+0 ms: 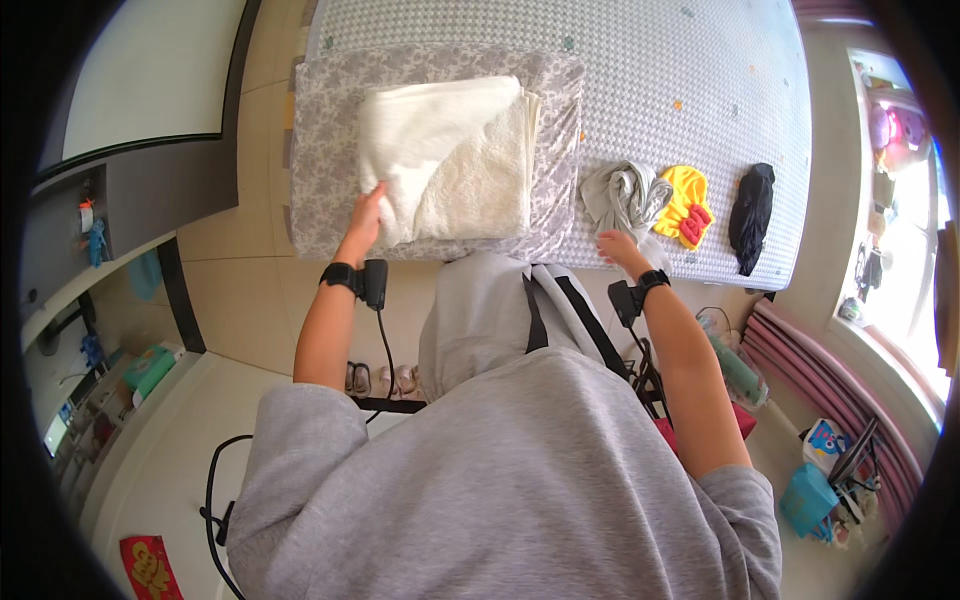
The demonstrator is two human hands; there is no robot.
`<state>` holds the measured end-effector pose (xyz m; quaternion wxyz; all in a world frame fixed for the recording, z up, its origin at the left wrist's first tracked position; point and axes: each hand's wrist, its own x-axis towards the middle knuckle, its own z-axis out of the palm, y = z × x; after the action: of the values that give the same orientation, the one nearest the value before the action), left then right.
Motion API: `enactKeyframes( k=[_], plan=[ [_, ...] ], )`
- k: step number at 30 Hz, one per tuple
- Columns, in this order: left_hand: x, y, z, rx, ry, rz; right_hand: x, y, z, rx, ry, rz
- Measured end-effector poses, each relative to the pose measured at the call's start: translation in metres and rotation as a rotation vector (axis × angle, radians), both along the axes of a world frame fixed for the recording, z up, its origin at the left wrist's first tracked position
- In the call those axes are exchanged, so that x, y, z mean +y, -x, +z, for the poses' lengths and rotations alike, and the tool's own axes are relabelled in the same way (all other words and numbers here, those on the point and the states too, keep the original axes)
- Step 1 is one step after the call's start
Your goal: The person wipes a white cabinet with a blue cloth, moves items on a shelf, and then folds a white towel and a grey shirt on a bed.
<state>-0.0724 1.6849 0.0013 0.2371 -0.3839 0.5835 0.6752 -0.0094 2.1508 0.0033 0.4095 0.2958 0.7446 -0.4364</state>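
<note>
A folded cream fleece blanket point(472, 180) lies on a grey floral cloth point(322, 150) at the bed's near side, its upper layer turned partly across it. My left hand point(369, 214) is at the blanket's left edge, the fingers closed on the fabric. My right hand point(619, 249) is at the near edge of a crumpled light grey garment point(622, 191); whether it grips the cloth cannot be told. Right of that garment lie a yellow cloth item with a red part point(684, 195) and a bundled black cloth item point(752, 214).
The bed point(690, 67) has a quilted, patterned cover. A dark-framed cabinet point(172, 172) stands at left, a window point(900, 225) at right. Pink curtains point(825, 390) hang below the window. Black cables run from both wrist devices. Shoes point(405, 381) sit below the bed.
</note>
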Motion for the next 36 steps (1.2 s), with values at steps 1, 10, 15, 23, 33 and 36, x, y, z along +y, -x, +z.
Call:
enactKeyframes(
  k=[1, 10, 15, 23, 33, 36],
  plan=[
    [-0.012, -0.004, 0.001, 0.067, -0.09, 0.138, -0.009, -0.001, -0.008, 0.012, 0.027, 0.002],
    [-0.099, -0.059, 0.029, 0.18, -0.303, 0.494, -0.129, 0.008, -0.052, 0.107, 0.05, -0.082],
    [-0.114, -0.069, 0.034, 0.053, -0.215, 0.559, -0.186, 0.002, -0.081, 0.24, 0.213, -0.25],
    [-0.073, -0.01, 0.084, 0.348, 0.099, 0.306, -0.098, 0.061, 0.013, 0.556, -0.063, 0.111],
    [-0.048, -0.11, -0.006, -0.334, -0.16, 0.179, 0.062, -0.04, 0.011, 0.453, -0.606, -0.062],
    [-0.048, -0.097, -0.022, -0.307, -0.13, 0.168, 0.059, -0.039, 0.018, 0.401, -0.452, -0.12]
  ],
)
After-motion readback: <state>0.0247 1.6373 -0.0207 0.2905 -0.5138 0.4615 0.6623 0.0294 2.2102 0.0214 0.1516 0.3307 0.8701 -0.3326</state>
